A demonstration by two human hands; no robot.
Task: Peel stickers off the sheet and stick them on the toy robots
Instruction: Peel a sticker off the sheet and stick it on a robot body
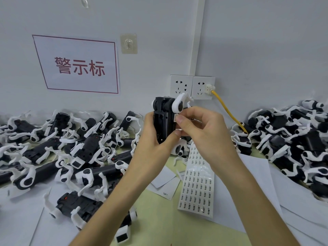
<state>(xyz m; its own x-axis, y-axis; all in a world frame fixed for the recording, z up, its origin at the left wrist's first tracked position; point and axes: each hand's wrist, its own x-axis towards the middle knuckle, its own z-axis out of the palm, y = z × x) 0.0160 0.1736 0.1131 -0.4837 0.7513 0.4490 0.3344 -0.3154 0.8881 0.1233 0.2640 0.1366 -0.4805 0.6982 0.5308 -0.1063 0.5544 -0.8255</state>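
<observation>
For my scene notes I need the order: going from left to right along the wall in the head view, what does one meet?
White paper sign with red border → clear plastic adhesive hook → left white wall socket → right white wall socket → yellow cable plugged into it.

Blocked left by heaped toy robots (71,148); blocked right by a second heap (292,139), with a yellow cable (229,112) slanting into it from the wall socket (202,87). Open between, over flat sticker sheet (197,185) and bare tabletop (159,222).
</observation>
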